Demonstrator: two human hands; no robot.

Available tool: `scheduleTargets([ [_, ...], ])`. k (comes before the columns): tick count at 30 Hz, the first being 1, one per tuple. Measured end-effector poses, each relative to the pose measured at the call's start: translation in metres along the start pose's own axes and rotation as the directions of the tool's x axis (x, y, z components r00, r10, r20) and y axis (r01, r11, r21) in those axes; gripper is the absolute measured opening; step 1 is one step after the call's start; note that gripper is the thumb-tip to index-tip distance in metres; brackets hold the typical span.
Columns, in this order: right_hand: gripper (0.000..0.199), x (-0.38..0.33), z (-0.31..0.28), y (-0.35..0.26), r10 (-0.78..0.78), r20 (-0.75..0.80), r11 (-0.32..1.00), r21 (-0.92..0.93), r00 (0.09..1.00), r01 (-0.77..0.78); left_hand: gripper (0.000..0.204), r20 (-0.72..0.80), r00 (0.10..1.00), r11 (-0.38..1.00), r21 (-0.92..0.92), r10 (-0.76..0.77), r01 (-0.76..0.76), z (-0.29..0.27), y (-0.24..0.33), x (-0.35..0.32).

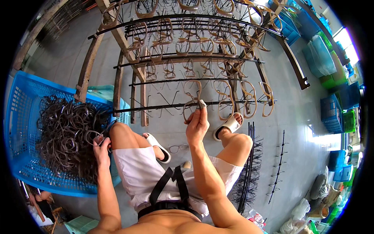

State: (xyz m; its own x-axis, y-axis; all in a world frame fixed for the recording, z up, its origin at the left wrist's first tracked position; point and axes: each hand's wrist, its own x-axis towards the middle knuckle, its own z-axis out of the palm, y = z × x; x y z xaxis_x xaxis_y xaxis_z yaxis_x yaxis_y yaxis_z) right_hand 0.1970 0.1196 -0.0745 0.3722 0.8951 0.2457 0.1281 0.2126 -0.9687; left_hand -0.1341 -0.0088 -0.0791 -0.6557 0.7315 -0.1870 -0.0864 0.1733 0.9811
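My right hand (197, 126) is raised to the lowest black rod (163, 107) of a rack, its fingers closed on a light brown eyeglass frame (192, 90) that hangs upright there. A whitish covering shows at one of its fingertips. At the inner edge of a blue plastic basket (23, 97), my left hand (102, 153) pinches a dark, partly see-through eyeglass frame (90, 134). Beside that hand the basket holds a tangled heap of dark eyeglass frames (62, 140). Several more light brown frames (249, 97) hang along the same rod, to the right.
Higher rods of the wooden rack (119, 78) carry many brown frames. A clear eyeglass frame (178, 148) lies on the floor between my feet. Spiky black rods (249, 171) lie by my right leg, with another rod (277, 167) farther right. Blue crates (331, 113) line the right side.
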Motion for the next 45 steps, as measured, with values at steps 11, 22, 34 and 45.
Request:
scheduleTargets([
  [11,0.026,0.007,-0.003,-0.001,-0.014,-0.064,0.999,-0.035,0.998,0.011,0.022,-0.034,0.999,0.952,0.301,-0.038,0.047,0.012,0.027,-0.001],
  [22,0.033,-0.001,-0.017,-0.034,-0.168,0.064,0.877,-0.445,0.984,0.179,0.011,-0.118,0.987,0.902,-0.428,-0.11,0.05,-0.023,0.071,-0.023],
  [34,0.07,-0.084,0.082,-0.107,-0.254,0.851,0.89,0.391,0.459,-0.232,0.014,0.234,0.971,0.934,-0.336,-0.043,0.122,-0.001,0.107,-0.099],
  [45,0.023,-0.067,0.043,-0.095,0.312,0.95,0.43,-0.155,-0.015,-0.89,0.012,0.38,0.794,0.868,-0.054,0.474,-0.493,0.011,0.084,-0.082],
])
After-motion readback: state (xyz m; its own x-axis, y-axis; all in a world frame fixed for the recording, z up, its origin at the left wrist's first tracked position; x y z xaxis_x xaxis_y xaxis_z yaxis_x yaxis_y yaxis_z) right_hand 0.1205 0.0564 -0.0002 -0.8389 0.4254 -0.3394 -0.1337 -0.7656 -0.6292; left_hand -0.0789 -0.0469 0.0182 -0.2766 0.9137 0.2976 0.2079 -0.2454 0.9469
